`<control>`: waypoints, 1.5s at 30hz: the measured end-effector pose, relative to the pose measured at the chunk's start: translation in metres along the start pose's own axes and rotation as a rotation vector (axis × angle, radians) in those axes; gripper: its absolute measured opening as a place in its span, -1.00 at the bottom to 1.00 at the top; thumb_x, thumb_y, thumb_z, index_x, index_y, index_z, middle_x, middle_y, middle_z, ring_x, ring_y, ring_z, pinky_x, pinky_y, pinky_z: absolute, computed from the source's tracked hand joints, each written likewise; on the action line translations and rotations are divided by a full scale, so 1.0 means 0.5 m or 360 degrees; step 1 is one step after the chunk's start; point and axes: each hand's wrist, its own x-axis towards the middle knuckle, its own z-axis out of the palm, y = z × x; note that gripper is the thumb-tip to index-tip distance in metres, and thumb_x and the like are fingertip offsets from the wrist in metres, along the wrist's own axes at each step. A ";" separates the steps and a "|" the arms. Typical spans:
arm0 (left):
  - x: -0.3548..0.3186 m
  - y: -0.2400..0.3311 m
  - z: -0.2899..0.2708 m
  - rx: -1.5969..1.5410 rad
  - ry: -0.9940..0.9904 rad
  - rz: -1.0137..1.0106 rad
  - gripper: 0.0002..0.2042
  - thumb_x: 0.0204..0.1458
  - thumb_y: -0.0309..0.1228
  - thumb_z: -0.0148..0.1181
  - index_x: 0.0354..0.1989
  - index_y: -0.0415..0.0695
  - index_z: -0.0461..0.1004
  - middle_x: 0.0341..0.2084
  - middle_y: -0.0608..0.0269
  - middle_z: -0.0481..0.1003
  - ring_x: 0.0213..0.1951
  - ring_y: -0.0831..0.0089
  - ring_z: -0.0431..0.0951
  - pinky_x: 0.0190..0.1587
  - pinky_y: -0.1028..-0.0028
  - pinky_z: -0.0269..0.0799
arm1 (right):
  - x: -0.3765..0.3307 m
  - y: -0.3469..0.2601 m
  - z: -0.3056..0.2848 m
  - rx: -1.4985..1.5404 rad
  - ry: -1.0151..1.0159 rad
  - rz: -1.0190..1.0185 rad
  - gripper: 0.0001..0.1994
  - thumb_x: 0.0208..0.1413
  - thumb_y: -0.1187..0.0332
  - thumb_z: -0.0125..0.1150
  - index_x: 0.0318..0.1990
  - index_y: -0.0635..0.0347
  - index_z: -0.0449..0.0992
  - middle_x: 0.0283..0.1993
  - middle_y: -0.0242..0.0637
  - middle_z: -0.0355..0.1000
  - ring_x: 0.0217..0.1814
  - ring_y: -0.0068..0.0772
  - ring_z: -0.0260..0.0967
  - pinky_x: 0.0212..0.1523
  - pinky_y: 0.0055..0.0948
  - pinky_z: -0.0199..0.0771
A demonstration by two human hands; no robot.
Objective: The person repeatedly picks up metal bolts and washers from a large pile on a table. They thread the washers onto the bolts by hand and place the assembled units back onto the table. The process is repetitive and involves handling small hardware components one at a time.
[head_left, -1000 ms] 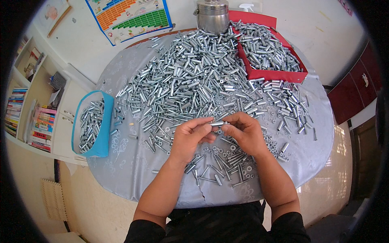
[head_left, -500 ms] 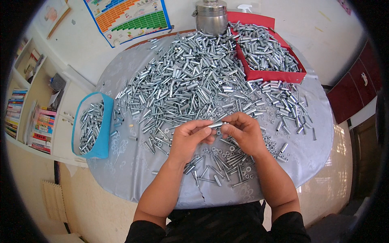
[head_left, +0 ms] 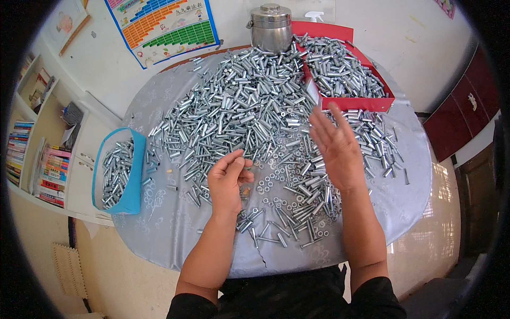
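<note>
My right hand (head_left: 336, 146) is raised in front of the red box (head_left: 357, 105), its fingers outstretched and holding nothing. Just beyond its fingertips is a motion-smeared silvery piece (head_left: 313, 91), apparently in the air at the box's left front corner. My left hand (head_left: 228, 178) hovers at the near edge of a big heap of metal sleeve anchors (head_left: 239, 106). Its fingers are loosely curled and apart, with nothing visible in them. Small nuts and washers (head_left: 273, 181) are scattered between both hands. Bolts and sleeves (head_left: 289, 226) lie closer to me.
More anchors (head_left: 345, 69) fill the red box. A blue fabric bin (head_left: 137, 175) with metal sleeves stands at the table's left. At the back is a lidded steel pot (head_left: 271, 32). A patterned silver-grey cloth (head_left: 175, 234) covers the round table; a bookshelf (head_left: 37, 143) stands left.
My hands have parted; the metal anchor they held together is gone from them. My right hand has moved up toward the red box and opened. My left hand has shifted slightly left.
</note>
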 end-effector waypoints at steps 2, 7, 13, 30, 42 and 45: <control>-0.001 -0.004 -0.002 -0.0017 -0.0004 -0.0017 -0.79 0.14 -0.50 0.13 -0.07 -0.27 0.50 -0.39 0.16 0.58 -0.54 0.50 0.52 -0.49 0.52 0.46 | 0.012 -0.021 0.022 0.0165 -0.0001 -0.0210 -0.49 0.30 0.31 -0.01 0.31 0.36 0.10 0.28 0.02 0.25 0.33 -0.08 0.20 0.28 -0.19 0.24; -0.001 -0.002 -0.006 -0.0013 0.0007 -0.0021 -0.79 0.14 -0.50 0.12 -0.07 -0.26 0.50 -0.38 0.17 0.58 -0.55 0.51 0.51 -0.49 0.53 0.44 | -0.020 0.031 -0.015 -0.0353 -0.0115 0.0033 -0.65 0.31 0.32 -0.01 0.11 0.41 0.35 0.13 -0.02 0.39 0.19 -0.17 0.35 0.16 -0.26 0.38; -0.001 -0.003 -0.008 -0.0011 0.0030 0.0008 -0.80 0.14 -0.50 0.14 -0.08 -0.27 0.50 -0.39 0.18 0.58 -0.55 0.54 0.51 -0.48 0.55 0.43 | -0.030 0.026 -0.026 -0.0532 0.0063 0.0095 -0.77 0.29 0.34 0.02 -0.24 0.37 0.51 -0.25 -0.17 0.55 -0.24 -0.39 0.53 -0.18 -0.43 0.55; -0.003 -0.002 -0.005 0.0051 -0.0019 0.0053 -0.82 0.12 -0.49 0.15 -0.13 -0.26 0.53 -0.41 0.18 0.58 -0.57 0.56 0.48 -0.50 0.57 0.42 | -0.052 0.012 -0.016 -0.2287 -0.1115 -0.0266 -0.84 -0.20 0.33 0.37 -0.47 0.15 0.54 -0.35 -0.23 0.39 -0.20 -0.12 0.36 -0.14 -0.23 0.40; -0.007 -0.002 -0.001 0.0225 -0.0207 -0.0040 -0.83 0.11 -0.49 0.16 -0.16 -0.27 0.55 -0.41 0.21 0.58 -0.56 0.61 0.47 -0.49 0.62 0.41 | -0.062 0.021 -0.013 -0.2351 -0.1079 -0.0268 -0.83 -0.15 0.32 0.31 -0.43 0.19 0.50 -0.34 -0.20 0.36 -0.19 -0.13 0.36 -0.14 -0.21 0.39; -0.020 0.000 0.011 0.0448 -0.0427 -0.0108 -0.81 0.08 -0.51 0.19 -0.14 -0.28 0.56 -0.43 0.22 0.58 -0.55 0.62 0.46 -0.49 0.61 0.39 | -0.053 0.024 -0.011 -0.2079 -0.0843 -0.0293 -0.85 -0.10 0.36 0.29 -0.41 0.22 0.49 -0.37 -0.16 0.40 -0.25 -0.10 0.40 -0.21 -0.21 0.40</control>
